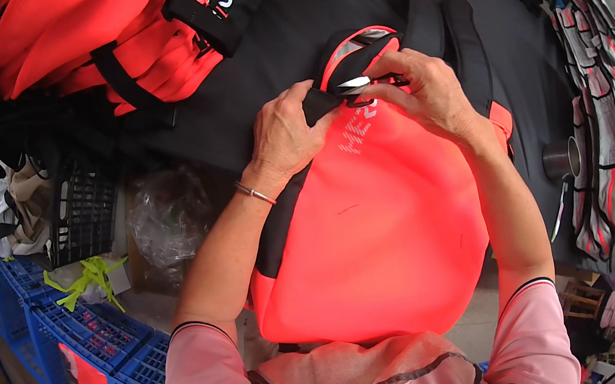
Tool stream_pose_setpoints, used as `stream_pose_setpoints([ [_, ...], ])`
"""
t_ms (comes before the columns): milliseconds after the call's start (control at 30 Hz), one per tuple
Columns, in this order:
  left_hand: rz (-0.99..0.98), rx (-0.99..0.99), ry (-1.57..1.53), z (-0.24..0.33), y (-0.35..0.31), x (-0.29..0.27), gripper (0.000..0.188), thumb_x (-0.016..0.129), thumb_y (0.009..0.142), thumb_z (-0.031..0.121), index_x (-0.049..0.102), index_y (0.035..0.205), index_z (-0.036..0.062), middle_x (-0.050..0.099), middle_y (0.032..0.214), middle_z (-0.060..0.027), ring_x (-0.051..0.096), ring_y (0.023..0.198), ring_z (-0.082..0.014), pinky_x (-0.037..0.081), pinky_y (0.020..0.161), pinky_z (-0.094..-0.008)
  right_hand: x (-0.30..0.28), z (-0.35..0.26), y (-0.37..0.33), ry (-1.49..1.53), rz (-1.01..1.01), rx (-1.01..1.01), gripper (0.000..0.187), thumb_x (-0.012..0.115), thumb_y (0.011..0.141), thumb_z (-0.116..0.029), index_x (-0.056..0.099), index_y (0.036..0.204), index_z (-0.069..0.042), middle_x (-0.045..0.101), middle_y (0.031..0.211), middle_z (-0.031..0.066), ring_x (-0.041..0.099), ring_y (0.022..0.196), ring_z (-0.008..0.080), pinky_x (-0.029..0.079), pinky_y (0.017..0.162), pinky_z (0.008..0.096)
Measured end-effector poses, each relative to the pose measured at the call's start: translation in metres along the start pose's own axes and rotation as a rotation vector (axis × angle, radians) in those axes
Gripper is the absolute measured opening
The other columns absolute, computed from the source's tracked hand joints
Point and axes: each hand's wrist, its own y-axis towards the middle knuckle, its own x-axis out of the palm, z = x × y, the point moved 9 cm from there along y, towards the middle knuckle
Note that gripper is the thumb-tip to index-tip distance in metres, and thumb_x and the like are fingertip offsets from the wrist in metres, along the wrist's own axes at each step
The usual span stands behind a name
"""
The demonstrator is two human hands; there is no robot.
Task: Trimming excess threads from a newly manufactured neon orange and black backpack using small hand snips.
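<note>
Now a bright red bag (377, 221) is lying under the left hand (285, 130) and the right hand (429, 94)

A wide black table (261, 57) is spreading under the work, and the upper part of the bag is resting on it. The lower part of the bag is coming toward the person, close to a brownish apron (314, 374). On the right, many grey and red pieces (611, 133) are hanging side by side in a thick bundle. At the far left of the table, a pile of red bags (68, 49) with black bands is sitting. Lower on the left, blue crates (91, 330) are standing in a row, and a black basket (83, 213) is standing behind them. Near this basket, some clear plastic wrap (169, 215) is lying in crumpled form. Black straps (468, 43) are lying just beside the top of the bag, on its right.

The left hand is almost closing, and its thumb and fingers are pinching a black band (319, 106) at the bag's top edge. The right hand is bending its fingers nearly together and is holding a small silver blade (353, 84), which is pointing to the left hand. Its handle is partly hiding behind the fingers, so I am not seeing its whole shape.
</note>
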Motion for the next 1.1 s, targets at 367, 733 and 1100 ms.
stream_pose_setpoints([
  [367, 0.012, -0.043, 0.065, 0.0, -0.002, 0.0, 0.053, 0.082, 0.077, 0.023, 0.062, 0.116, -0.0073, 0.068, 0.108, -0.0266, 0.067, 0.1, -0.0403, 0.055, 0.086, -0.0416, 0.011, -0.001, 0.004, -0.18, -0.129, 0.04, 0.023, 0.078, 0.083, -0.022, 0.068, 0.092, -0.004, 0.066, 0.081, 0.0081, 0.066, 0.071, 0.0198, 0.052, 0.065, 0.0308],
  [733, 0.079, -0.119, 0.06, 0.005, -0.016, -0.006, 0.058, 0.081, 0.075, 0.02, 0.059, 0.123, -0.0039, 0.065, 0.117, -0.024, 0.064, 0.107, -0.0398, 0.053, 0.091, -0.0429, 0.043, 0.011, -0.019, 0.435, 0.283, 0.246, 0.025, 0.082, 0.075, -0.009, 0.065, 0.093, -0.004, 0.062, 0.077, 0.0032, 0.062, 0.07, 0.0123, 0.049, 0.06, 0.0272],
  [1100, 0.147, 0.008, 0.182, 0.039, -0.043, -0.007, 0.065, 0.084, 0.073, 0.017, 0.055, 0.128, -0.0003, 0.065, 0.107, -0.0198, 0.065, 0.1, -0.0378, 0.054, 0.084, -0.0424, 0.02, 0.015, -0.061, -0.067, 0.572, 0.118, 0.018, 0.065, 0.077, 0.007, 0.058, 0.089, -0.005, 0.057, 0.09, 0.0125, 0.06, 0.08, 0.0344, 0.05, 0.063, 0.0426],
])
